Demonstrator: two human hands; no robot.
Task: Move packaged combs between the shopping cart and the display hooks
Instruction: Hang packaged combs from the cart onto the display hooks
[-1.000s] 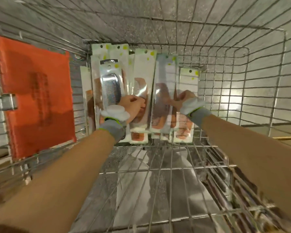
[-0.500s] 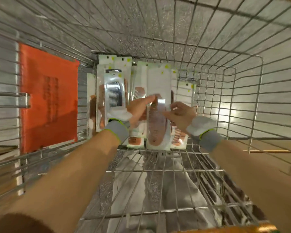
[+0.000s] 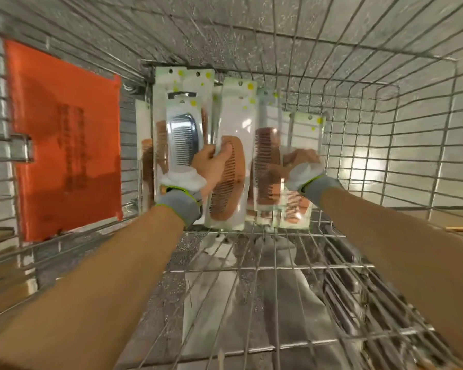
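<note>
We now pinch the front comb pack [image 3: 231, 134] by its left edge with the left hand [image 3: 210, 166] at the far end of the cart [image 3: 265, 267], ready to lift out, while the right hand [image 3: 301, 162] has shifted into the right packs [image 3: 305, 134], and we cannot tell its grip.

On my left grip [image 3: 211, 166] and right grip [image 3: 297, 164] I wear a white fabric glove [image 3: 182, 178] that leaves my fingers uncovered, ending in a grey knit cuff [image 3: 181, 205] edged in lime green. My forearms are bare.
</note>
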